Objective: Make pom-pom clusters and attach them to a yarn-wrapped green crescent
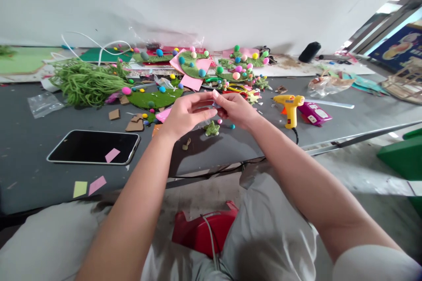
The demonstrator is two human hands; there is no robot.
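Over the front of the grey table my left hand (187, 114) and my right hand (235, 107) meet at the fingertips. Both are closed in a pinch around something small and pale, mostly hidden by the fingers; its kind cannot be made out. Just below them a small green fuzzy piece (211, 129) lies on the table, with a pink pompom (220, 121) and a teal pompom (232, 126) beside it. A little tan scrap (186, 144) rests under my left wrist. Behind the hands is a green felt piece (154, 98) with coloured pompoms along its edge.
A phone (94, 146) lies at left, near a bundle of green yarn (87, 81). To the right, a yellow glue gun (290, 107) stands by a purple box (314, 114), its cord running over the table edge. Pompom-decorated green pieces (189, 63) crowd the back. A red stool (204, 230) is below.
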